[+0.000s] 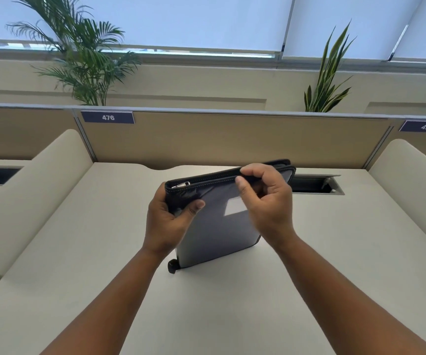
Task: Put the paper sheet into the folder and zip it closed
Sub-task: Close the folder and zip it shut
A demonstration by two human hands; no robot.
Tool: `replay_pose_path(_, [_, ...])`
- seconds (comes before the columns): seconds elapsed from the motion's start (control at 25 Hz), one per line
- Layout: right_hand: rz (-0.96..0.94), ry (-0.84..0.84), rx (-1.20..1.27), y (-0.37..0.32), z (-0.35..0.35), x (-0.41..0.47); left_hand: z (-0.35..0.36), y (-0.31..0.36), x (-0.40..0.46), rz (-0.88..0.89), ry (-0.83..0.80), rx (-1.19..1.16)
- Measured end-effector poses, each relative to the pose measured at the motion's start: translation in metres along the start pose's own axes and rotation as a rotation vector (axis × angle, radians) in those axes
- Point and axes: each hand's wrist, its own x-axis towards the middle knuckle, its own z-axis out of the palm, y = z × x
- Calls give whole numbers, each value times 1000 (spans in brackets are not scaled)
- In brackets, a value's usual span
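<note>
A dark grey zip folder [214, 234] with black trim stands tilted on its lower edge on the cream desk [232, 303]. My left hand [168, 221] grips its upper left corner, thumb across the front face. My right hand [265, 201] pinches the folder's top edge along the black zip track, fingers curled over it. A silver zip puller [181, 185] lies at the top left corner. A black tab [172, 266] sticks out at the folder's bottom left corner. No paper sheet shows.
A tan partition [232, 139] with number plates 476 and 477 closes the desk's far side. A cable slot [314, 185] with an open lid sits behind the folder on the right. Padded cream dividers [40, 190] flank the desk. Two plants stand behind the partition.
</note>
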Motion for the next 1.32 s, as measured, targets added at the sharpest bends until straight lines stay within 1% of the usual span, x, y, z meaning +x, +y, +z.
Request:
replay_pose_path(0.16, [-67,117,-103,26,-30,17,-2,0,5,-19,-19,-12])
replay_pose_path(0.24, [-61,151,-142,40,-44,24,-3,-3,8,-38,-25,-20])
replay_pose_path(0.28, [-24,163,-148,48,-49,26,-4,-4,9,-51,-28,-23])
replay_pose_path(0.36, [123,163,-112,63,-57,29,-7,-11,9,-97,-27,-14])
replay_pose_path(0.44, [295,89,-51,79,-63,28,-11,-21,5,-176,-5,23])
replay_pose_path(0.56, [492,-124,-43,108,-68,17,-17,-47,-8,-291,47,98])
replay_pose_path(0.68, [619,-258,-30,131,-68,0,-25,-75,-29,-400,42,154])
replay_pose_path(0.76, [660,-277,3,136,-66,-6,-27,-86,-39,-451,37,159])
replay_pose_path(0.96, [641,-197,29,142,-61,-9,-25,-87,-37,-457,78,178])
replay_pose_path(1.08, [608,-146,104,139,-60,-10,-18,-82,-26,-495,102,206])
replay_pose_path(1.16, [621,-96,113,136,-57,-9,-12,-77,-15,-531,118,221])
replay_pose_path(1.32, [695,-30,47,139,-48,-7,-2,-81,0,-605,107,224])
